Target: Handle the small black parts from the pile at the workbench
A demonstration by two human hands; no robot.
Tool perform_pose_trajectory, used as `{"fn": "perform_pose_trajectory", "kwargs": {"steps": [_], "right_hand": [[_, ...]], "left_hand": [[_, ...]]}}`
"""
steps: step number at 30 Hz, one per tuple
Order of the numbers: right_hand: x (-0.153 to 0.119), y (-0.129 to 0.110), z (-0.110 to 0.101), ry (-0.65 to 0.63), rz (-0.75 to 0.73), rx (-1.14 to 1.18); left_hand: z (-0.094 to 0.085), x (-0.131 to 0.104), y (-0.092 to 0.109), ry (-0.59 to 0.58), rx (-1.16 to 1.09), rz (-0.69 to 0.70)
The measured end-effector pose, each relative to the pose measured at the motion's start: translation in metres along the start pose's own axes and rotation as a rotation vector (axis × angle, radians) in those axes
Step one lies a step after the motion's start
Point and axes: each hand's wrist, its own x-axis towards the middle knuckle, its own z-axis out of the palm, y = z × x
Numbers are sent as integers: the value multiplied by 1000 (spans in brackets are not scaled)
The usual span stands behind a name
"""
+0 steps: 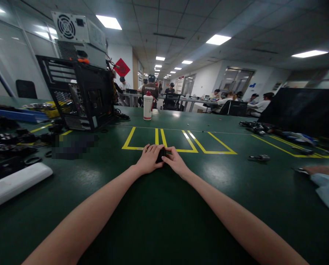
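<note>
Both my hands meet over the green table (pixel 164 221), just in front of the yellow tape outlines (pixel 178 150). Between them is a small black object (pixel 160 155), mostly covered by fingers, so its kind does not show. My left hand (pixel 149 159) wraps over its left side and top, fingers closed on it. From the right, the thumb and fingers of my right hand (pixel 177 162) pinch its near right side.
An open black computer case (pixel 78 92) with power supplies (pixel 78 31) on top stands left. A white bottle (pixel 147 106) is beyond the tape. A white bar (pixel 17 186) lies near left. Dark parts (pixel 259 158) and another person's sleeve (pixel 328 189) are at right.
</note>
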Motion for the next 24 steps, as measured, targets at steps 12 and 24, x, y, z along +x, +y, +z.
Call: {"fn": "perform_pose_trajectory", "kwargs": {"steps": [12, 24], "right_hand": [[3, 1, -3, 18, 29, -34], [2, 0, -2, 64, -46, -4]], "left_hand": [[1, 1, 2, 13, 9, -7], [2, 3, 3, 29, 7, -20]]}}
